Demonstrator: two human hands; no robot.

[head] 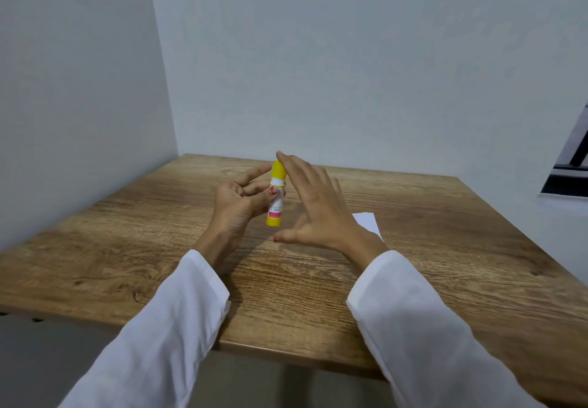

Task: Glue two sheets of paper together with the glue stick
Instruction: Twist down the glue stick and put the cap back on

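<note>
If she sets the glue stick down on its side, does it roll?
Probably. The glue stick is a smooth round tube, so it would likely roll on the flat table. It looks light: the left hand holds it upright with just its fingers.

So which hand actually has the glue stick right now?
The left hand: its thumb and fingers pinch the upright yellow glue stick at mid-body. The right hand is open, fingers spread, beside the cap, gripping nothing.

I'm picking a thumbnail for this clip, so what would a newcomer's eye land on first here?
First, the yellow glue stick, capped and nearly upright, pinched in the left hand above the middle of the wooden table. Next, the open right hand beside it, half hiding a white paper sheet.
</note>
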